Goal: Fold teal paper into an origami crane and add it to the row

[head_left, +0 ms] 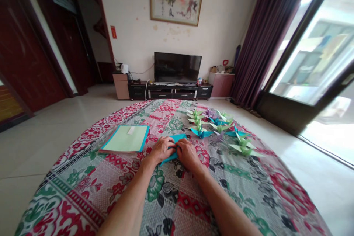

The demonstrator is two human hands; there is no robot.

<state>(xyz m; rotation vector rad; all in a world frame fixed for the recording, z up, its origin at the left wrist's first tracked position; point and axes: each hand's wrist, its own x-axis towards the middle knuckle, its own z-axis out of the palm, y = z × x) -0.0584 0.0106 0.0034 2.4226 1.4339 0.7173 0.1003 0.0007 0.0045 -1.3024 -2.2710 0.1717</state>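
A teal sheet of paper lies on the flowered tablecloth in front of me, partly folded. My left hand presses down on its left part with the fingers curled over the paper. My right hand rests on its right part, fingers bent and pinching the fold. Both hands meet over the middle of the sheet, hiding most of it.
A stack of coloured paper in a clear sleeve lies to the left. Several folded paper cranes in green, teal and purple stand to the right. Beyond the table are a TV on a low cabinet and a glass door.
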